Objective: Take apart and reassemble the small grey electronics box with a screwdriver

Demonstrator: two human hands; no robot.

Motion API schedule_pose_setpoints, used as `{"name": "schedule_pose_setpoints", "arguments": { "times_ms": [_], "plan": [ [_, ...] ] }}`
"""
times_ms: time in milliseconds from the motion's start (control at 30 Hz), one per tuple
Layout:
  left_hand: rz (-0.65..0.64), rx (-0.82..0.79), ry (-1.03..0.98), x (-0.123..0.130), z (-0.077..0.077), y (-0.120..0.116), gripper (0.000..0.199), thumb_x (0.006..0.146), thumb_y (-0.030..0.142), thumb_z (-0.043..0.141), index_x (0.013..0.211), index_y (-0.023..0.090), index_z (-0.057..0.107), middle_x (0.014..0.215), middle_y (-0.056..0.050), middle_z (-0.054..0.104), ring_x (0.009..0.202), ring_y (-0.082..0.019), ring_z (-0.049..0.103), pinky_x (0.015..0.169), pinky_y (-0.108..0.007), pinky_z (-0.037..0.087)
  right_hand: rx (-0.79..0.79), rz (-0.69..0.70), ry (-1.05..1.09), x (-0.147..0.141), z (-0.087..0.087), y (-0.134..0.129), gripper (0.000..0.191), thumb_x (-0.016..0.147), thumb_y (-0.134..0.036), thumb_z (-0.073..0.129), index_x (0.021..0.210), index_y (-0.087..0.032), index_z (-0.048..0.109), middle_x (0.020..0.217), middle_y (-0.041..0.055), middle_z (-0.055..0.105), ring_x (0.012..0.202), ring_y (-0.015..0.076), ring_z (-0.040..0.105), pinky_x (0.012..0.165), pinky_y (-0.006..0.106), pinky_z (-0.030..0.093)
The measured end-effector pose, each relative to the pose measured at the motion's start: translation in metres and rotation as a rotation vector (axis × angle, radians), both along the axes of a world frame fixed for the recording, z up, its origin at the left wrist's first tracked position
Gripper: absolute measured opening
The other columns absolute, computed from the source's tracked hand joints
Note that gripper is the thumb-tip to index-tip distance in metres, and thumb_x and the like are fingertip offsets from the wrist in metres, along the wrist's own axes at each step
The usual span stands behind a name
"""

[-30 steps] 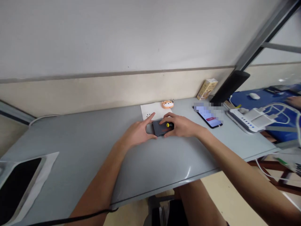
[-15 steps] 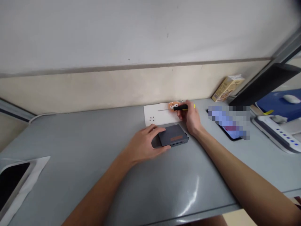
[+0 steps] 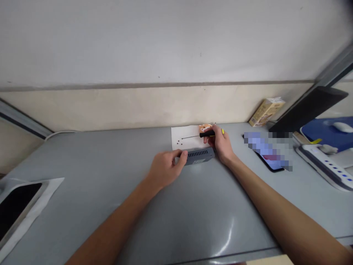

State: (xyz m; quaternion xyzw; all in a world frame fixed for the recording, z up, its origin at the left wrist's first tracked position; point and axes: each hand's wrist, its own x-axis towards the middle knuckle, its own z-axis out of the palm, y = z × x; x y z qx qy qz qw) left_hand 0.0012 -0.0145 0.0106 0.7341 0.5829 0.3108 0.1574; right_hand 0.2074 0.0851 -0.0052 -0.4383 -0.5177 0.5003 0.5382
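Observation:
My left hand (image 3: 167, 167) grips the left end of a dark grey box (image 3: 199, 156), its thumb on the near side. The box is tipped up, so a row of vent slots shows along one side. In my right hand (image 3: 221, 144) is a screwdriver (image 3: 207, 134) with a black and yellow handle, its thin shaft pointing left. The tip is over a white sheet of paper (image 3: 190, 142), by several tiny dark screws (image 3: 178, 142). An orange and white cartoon picture (image 3: 204, 127) shows at the paper's far edge, partly behind the right hand.
To the right lie a phone (image 3: 264, 154) with a blurred screen and a white power strip (image 3: 324, 165). A yellow carton (image 3: 266, 111) stands against the wall near a black monitor base (image 3: 306, 110). A dark-screened device (image 3: 19, 206) rests on white paper at the left.
My left hand has tipped the box from lying flat, so its vented side now shows. The screwdriver tip has moved down and slightly left, closer to the screws.

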Motion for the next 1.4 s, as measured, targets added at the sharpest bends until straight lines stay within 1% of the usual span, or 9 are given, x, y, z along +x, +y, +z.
{"name": "schedule_pose_setpoints", "arguments": {
  "times_ms": [100, 167, 267, 367, 533, 633, 767, 1067, 1400],
  "plan": [
    [0.018, -0.033, -0.107, -0.002, -0.003, 0.002, 0.057, 0.105, 0.054, 0.035, 0.059, 0.020, 0.038, 0.051, 0.004, 0.032, 0.049, -0.011, 0.033, 0.050, -0.028, 0.025, -0.058, -0.039, 0.130, 0.003, 0.001, 0.005, 0.041, 0.089, -0.057, 0.051, 0.081, -0.021, 0.066, 0.054, 0.0007, 0.060, 0.046, 0.0124, 0.041, 0.045, 0.028, 0.030],
    [0.017, -0.034, -0.146, -0.003, -0.006, 0.004, 0.058, 0.105, 0.055, 0.034, 0.059, 0.020, 0.037, 0.053, 0.003, 0.031, 0.050, -0.011, 0.033, 0.050, -0.028, 0.025, -0.096, -0.037, 0.237, 0.005, 0.005, 0.007, 0.039, 0.086, -0.057, 0.052, 0.079, -0.021, 0.064, 0.051, -0.0004, 0.056, 0.045, 0.0124, 0.040, 0.043, 0.028, 0.026],
    [0.023, -0.018, -0.187, -0.006, -0.008, 0.006, 0.055, 0.105, 0.055, 0.034, 0.068, 0.020, 0.054, 0.055, 0.003, 0.039, 0.053, -0.013, 0.040, 0.052, -0.027, 0.030, -0.102, -0.003, 0.362, 0.007, 0.012, 0.006, 0.034, 0.083, -0.055, 0.055, 0.073, -0.023, 0.058, 0.048, -0.0034, 0.047, 0.042, 0.0111, 0.037, 0.043, 0.027, 0.025],
    [0.036, 0.027, -0.261, -0.008, -0.007, 0.005, 0.046, 0.106, 0.050, 0.033, 0.097, 0.021, 0.068, 0.062, 0.002, 0.052, 0.056, -0.014, 0.048, 0.056, -0.027, 0.038, -0.115, 0.057, 0.408, 0.007, 0.016, 0.003, 0.031, 0.082, -0.050, 0.055, 0.068, -0.023, 0.054, 0.047, -0.0052, 0.041, 0.040, 0.0093, 0.031, 0.043, 0.027, 0.025],
    [-0.112, 0.261, -0.201, -0.011, -0.008, 0.004, 0.020, 0.101, 0.032, 0.045, 0.112, 0.022, 0.059, 0.101, -0.005, 0.065, 0.077, -0.015, 0.055, 0.074, -0.030, 0.047, -0.143, 0.121, 0.434, 0.005, 0.016, 0.001, 0.029, 0.082, -0.043, 0.056, 0.064, -0.020, 0.056, 0.050, -0.0054, 0.039, 0.040, 0.0064, 0.028, 0.043, 0.026, 0.019],
    [-0.200, 0.334, -0.154, -0.011, -0.010, 0.004, 0.026, 0.091, 0.020, 0.054, 0.117, 0.023, 0.053, 0.106, -0.005, 0.060, 0.081, -0.017, 0.054, 0.079, -0.032, 0.048, -0.155, 0.148, 0.420, 0.004, 0.016, 0.001, 0.030, 0.082, -0.044, 0.057, 0.064, -0.020, 0.056, 0.052, -0.0050, 0.041, 0.040, 0.0062, 0.027, 0.043, 0.026, 0.018],
    [-0.250, 0.356, -0.149, -0.008, -0.009, 0.003, 0.035, 0.084, 0.010, 0.057, 0.115, 0.023, 0.050, 0.106, -0.006, 0.057, 0.082, -0.017, 0.051, 0.078, -0.033, 0.048, -0.140, 0.155, 0.416, 0.004, 0.015, 0.001, 0.029, 0.082, -0.043, 0.056, 0.064, -0.020, 0.056, 0.050, -0.0057, 0.038, 0.039, 0.0064, 0.028, 0.043, 0.026, 0.018],
    [-0.296, 0.509, -0.173, -0.005, -0.009, 0.005, 0.032, 0.080, 0.005, 0.056, 0.108, 0.020, 0.052, 0.102, -0.006, 0.058, 0.077, -0.015, 0.048, 0.073, -0.031, 0.047, -0.195, 0.194, 0.407, -0.001, 0.016, -0.007, 0.027, 0.082, -0.041, 0.057, 0.065, -0.020, 0.056, 0.047, -0.0058, 0.040, 0.038, 0.0064, 0.031, 0.044, 0.026, 0.017],
    [-0.311, 0.548, -0.114, -0.007, -0.005, 0.003, 0.023, 0.082, 0.004, 0.056, 0.098, 0.020, 0.053, 0.101, -0.007, 0.058, 0.089, -0.018, 0.058, 0.078, -0.032, 0.050, -0.184, 0.172, 0.383, -0.003, 0.018, -0.009, 0.023, 0.080, -0.037, 0.055, 0.065, -0.020, 0.056, 0.047, -0.0057, 0.039, 0.038, 0.0061, 0.029, 0.043, 0.026, 0.018]
  ]
}}
